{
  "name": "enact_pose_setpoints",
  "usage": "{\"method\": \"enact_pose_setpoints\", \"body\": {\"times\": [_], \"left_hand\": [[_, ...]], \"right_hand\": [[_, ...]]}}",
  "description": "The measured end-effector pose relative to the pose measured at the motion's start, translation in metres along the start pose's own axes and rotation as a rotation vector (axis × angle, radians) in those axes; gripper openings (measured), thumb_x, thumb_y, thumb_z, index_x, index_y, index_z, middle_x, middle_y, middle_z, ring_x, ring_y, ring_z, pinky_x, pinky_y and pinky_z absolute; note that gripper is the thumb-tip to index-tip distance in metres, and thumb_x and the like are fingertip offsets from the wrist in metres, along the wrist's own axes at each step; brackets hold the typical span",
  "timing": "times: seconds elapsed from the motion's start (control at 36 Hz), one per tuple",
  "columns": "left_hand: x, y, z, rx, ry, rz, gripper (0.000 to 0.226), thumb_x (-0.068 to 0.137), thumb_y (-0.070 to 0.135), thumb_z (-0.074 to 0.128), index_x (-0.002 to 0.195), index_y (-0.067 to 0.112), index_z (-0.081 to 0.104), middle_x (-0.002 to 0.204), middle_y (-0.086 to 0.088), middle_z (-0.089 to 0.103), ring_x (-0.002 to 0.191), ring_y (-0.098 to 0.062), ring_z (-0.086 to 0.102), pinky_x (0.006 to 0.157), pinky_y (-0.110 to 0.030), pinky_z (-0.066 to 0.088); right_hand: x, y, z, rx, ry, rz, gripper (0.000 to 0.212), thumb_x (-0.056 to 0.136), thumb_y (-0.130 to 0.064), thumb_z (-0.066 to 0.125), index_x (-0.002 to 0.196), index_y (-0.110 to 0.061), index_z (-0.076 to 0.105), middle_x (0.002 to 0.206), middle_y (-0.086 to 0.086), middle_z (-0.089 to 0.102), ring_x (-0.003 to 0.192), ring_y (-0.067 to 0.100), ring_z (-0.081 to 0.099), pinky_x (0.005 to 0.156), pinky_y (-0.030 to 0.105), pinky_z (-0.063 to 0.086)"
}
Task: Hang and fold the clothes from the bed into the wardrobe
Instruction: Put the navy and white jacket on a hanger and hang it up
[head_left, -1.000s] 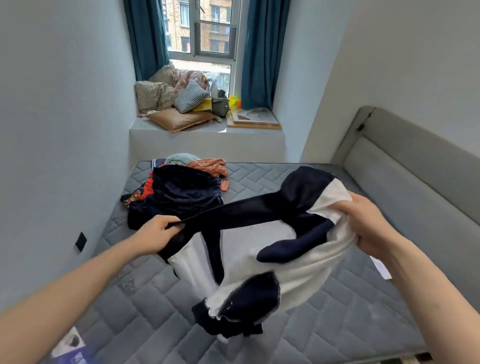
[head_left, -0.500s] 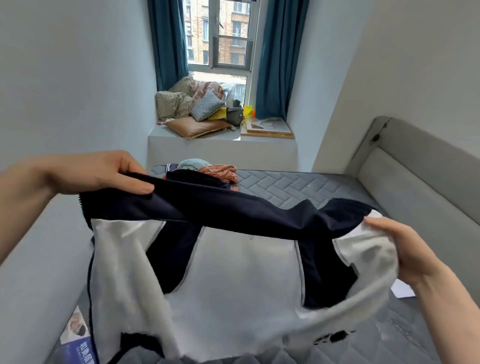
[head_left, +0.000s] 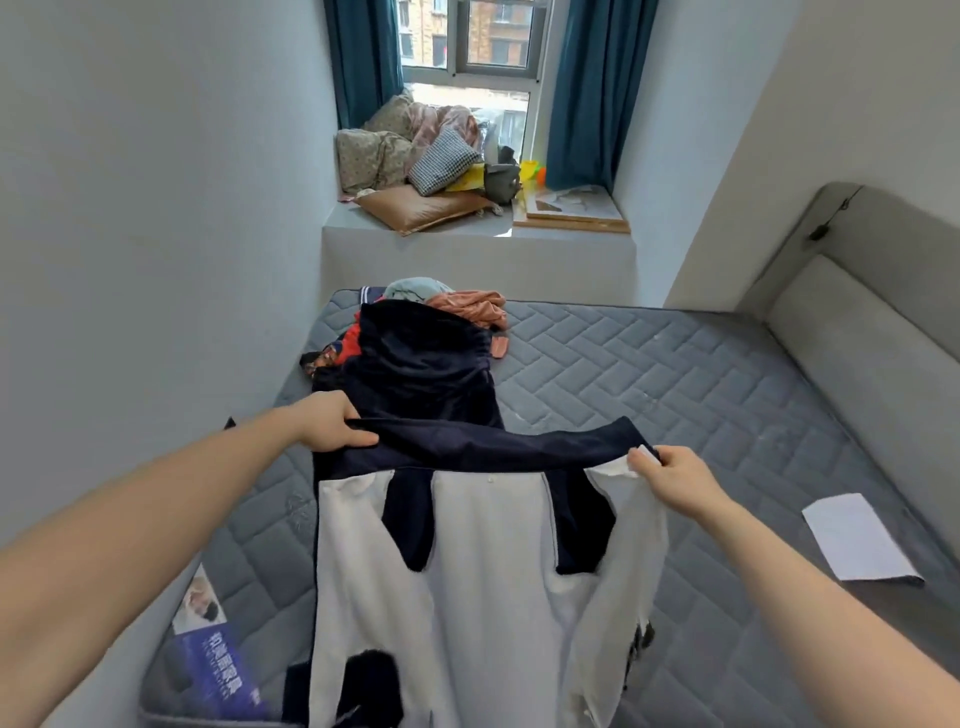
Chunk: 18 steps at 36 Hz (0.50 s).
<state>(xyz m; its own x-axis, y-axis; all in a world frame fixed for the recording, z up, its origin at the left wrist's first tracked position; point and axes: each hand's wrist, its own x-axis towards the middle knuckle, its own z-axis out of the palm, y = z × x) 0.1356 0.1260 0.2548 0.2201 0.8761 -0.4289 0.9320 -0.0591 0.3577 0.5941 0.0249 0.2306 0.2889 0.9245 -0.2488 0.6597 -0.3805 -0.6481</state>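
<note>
A navy and white jacket (head_left: 483, 545) hangs spread out between my hands above the grey mattress (head_left: 701, 395). My left hand (head_left: 332, 426) grips its navy top edge at the left corner. My right hand (head_left: 670, 478) pinches the top edge at the right, where navy meets white. The jacket's lower part runs out of the frame at the bottom. Behind it, a pile of clothes (head_left: 415, 348) lies near the far left of the mattress, with a dark navy garment on top and orange and teal pieces at the back. No wardrobe is in view.
A white sheet of paper (head_left: 862, 540) lies on the mattress at the right. The grey headboard (head_left: 872, 332) runs along the right side. A window ledge (head_left: 478, 244) beyond the bed holds cushions and boards. A blue label (head_left: 218, 670) sits on the mattress's near left corner.
My hands have lowered and moved forward, carrying the jacket down from near my face. It now hangs flat and spread wide over the mattress, with the clothes pile visible behind it again.
</note>
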Motion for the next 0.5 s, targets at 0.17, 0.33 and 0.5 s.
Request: {"method": "enact_pose_setpoints", "body": {"times": [0.17,0.33,0.5], "left_hand": [[0.049,-0.023,0.040,0.045,-0.045,-0.096,0.037,0.088,0.059,0.068,0.071,0.027,0.067,0.075,0.008,0.066,0.075,-0.014,0.062,0.065,-0.031,0.049],[0.113,-0.050,0.052,0.101,0.060,-0.086,0.041,0.090,0.064,0.061,0.073,0.027,0.063,0.078,0.008,0.064,0.077,-0.016,0.060,0.061,-0.031,0.044],[0.200,-0.066,0.051,-0.082,0.309,-0.031,0.027,0.095,0.050,0.064,0.088,0.025,0.072,0.088,0.002,0.071,0.089,-0.026,0.067,0.070,-0.034,0.049]], "right_hand": [[0.037,0.021,0.059,-0.136,-0.052,0.138,0.044,0.096,-0.039,0.057,0.063,-0.014,0.044,0.059,0.001,0.048,0.060,0.021,0.045,0.057,0.035,0.031],[0.090,0.013,0.108,-0.130,0.031,0.173,0.049,0.094,-0.037,0.059,0.055,-0.018,0.037,0.051,0.000,0.042,0.054,0.021,0.042,0.052,0.034,0.030],[0.158,-0.011,0.147,0.080,0.216,0.207,0.018,0.096,-0.032,0.063,0.090,-0.016,0.069,0.097,0.010,0.072,0.098,0.032,0.063,0.080,0.036,0.044]]}}
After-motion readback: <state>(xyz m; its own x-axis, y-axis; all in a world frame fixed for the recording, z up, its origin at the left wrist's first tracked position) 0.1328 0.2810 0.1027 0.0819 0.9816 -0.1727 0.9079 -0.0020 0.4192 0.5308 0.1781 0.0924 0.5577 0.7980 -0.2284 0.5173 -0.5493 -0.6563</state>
